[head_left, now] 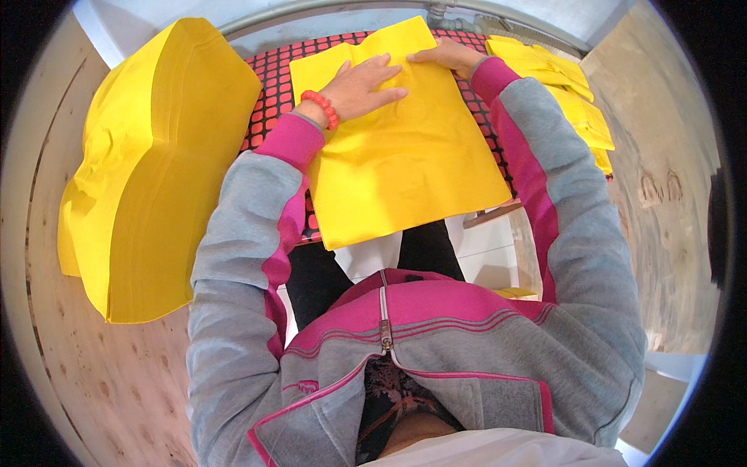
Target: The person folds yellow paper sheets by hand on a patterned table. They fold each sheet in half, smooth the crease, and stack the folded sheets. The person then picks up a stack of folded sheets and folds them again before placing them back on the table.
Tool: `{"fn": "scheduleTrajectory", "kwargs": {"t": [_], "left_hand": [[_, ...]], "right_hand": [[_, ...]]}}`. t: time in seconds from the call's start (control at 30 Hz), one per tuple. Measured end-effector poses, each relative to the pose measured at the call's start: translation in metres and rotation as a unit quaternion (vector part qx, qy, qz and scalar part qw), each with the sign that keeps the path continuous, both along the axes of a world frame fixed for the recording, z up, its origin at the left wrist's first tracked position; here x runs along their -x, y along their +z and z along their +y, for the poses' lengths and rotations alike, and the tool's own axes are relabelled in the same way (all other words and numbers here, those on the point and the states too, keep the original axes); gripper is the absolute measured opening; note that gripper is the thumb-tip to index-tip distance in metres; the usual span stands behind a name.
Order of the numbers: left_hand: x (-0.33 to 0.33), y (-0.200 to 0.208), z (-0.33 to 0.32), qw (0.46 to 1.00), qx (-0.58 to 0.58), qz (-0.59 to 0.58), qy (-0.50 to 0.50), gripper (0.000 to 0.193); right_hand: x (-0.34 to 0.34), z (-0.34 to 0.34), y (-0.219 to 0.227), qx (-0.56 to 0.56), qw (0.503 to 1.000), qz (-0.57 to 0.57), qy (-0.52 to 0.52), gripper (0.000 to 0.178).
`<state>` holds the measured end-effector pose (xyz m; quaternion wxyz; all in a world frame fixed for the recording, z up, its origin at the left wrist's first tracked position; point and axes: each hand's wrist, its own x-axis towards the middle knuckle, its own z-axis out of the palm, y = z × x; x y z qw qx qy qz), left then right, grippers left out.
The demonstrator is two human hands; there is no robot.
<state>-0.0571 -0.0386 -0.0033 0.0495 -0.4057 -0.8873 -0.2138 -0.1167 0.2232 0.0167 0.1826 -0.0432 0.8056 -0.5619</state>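
Note:
A yellow sheet of felt-like fabric [412, 171] lies in front of me, its near edge reaching past the front of the table. My left hand [362, 87] rests flat on its upper part, palm down with the fingers spread, a red bead bracelet at the wrist. At the sheet's upper right edge is my right hand [447, 56], its thumb on top and the other fingers curled at the edge, partly hidden. Creases run across the fabric near both hands.
A thick stack of yellow sheets [156, 163] bulges on the wooden board at left. Smaller folded yellow pieces [580, 109] lie at the right beyond my forearm. Beneath is a red-and-black patterned table cover [271, 82]. A pipe [311, 8] runs along the back wall.

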Motion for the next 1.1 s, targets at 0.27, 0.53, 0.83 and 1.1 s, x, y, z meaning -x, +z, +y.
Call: {"fn": "scheduleTrajectory", "kwargs": {"t": [0.27,0.53,0.83,1.1], "left_hand": [[-0.010,-0.015,0.002,0.984,0.161,0.065,0.037,0.074],[-0.022,-0.009,0.004,0.984,0.153,0.072,0.051,0.097],[-0.032,0.010,0.000,0.986,0.164,0.008,0.031,0.099],[-0.048,0.011,0.001,0.983,0.179,-0.005,0.040,0.100]], "right_hand": [[-0.030,-0.019,-0.008,-0.427,0.584,0.685,0.083,0.022],[-0.032,-0.002,0.004,-0.045,0.992,0.119,-0.021,0.034],[-0.053,-0.008,-0.021,-0.457,0.680,0.569,0.071,0.020],[-0.048,0.019,-0.010,-0.103,0.980,0.162,-0.049,0.030]]}}
